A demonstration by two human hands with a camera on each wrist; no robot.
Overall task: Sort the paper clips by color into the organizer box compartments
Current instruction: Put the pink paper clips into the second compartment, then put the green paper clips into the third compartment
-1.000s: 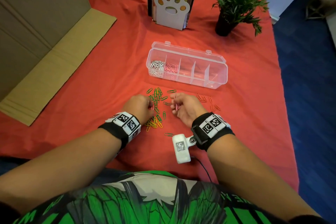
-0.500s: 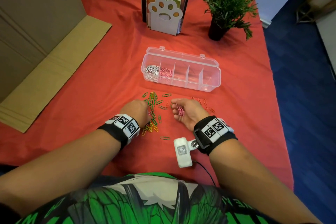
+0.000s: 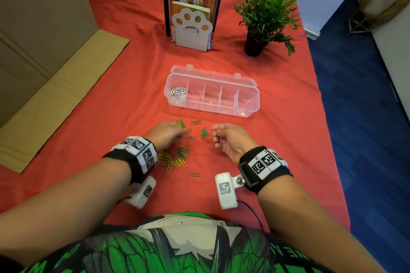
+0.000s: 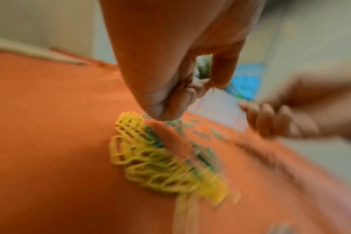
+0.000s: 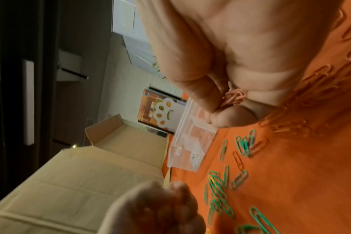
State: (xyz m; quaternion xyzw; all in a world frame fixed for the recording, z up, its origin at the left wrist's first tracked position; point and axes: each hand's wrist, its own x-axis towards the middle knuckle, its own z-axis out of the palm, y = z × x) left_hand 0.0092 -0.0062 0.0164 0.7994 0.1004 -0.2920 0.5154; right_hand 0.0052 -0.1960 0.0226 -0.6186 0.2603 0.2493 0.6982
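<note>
A: How are the pink paper clips (image 3: pixel 222 140) handling?

B: Light, thin, slippery wire; I'd judge pinching across the loops is safest. The right hand (image 3: pixel 230 139) is cupping a few, fingers curled round them.

A: And the left hand (image 3: pixel 165 134)?

B: It's reaching into the green clips (image 3: pixel 205 133) on the surface (image 3: pixel 111 117); its grip is too blurred to tell. The organizer box (image 3: pixel 248 104) is sitting just beyond.

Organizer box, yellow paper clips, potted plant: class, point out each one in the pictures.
organizer box (image 3: pixel 248 104): head view, bare right-end compartment.
yellow paper clips (image 4: pixel 150 171): left wrist view, middle of the pile.
potted plant (image 3: pixel 254 45): head view, its dark pot.
</note>
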